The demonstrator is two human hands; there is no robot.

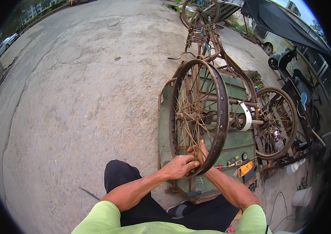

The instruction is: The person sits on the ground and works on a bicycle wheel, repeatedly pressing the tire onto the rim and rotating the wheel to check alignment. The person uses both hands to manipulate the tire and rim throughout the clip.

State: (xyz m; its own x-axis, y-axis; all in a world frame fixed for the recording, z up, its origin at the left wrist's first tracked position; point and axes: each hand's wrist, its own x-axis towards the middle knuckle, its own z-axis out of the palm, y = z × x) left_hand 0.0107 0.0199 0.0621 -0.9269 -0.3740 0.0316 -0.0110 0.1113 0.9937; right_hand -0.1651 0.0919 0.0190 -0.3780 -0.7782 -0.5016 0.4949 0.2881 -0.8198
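A rusty, bare bicycle-type wheel (pixel 223 113) stands upright before me, its rim without a tyre, mounted on the axle (pixel 257 122) of an overturned cargo tricycle. My left hand (pixel 180 167) is at the bottom of the rim, its fingers closed in a pinch near the spoke ends. Close against it, my right hand (pixel 199 153) reaches in among the lower spokes from the right side, one finger pointing up and the others curled. Whatever small part lies between the fingertips is hidden. The right forearm passes behind the rim.
Under the wheel lies the green cargo bed (pixel 235 139), with a screwdriver (pixel 234 160) and an orange packet (pixel 245 169) on it. A second wheel (pixel 276 123) stands right; the front wheel (pixel 200 13) is far off. A white band (pixel 246 116) curves around the axle. White buckets (pixel 302 197) stand lower right.
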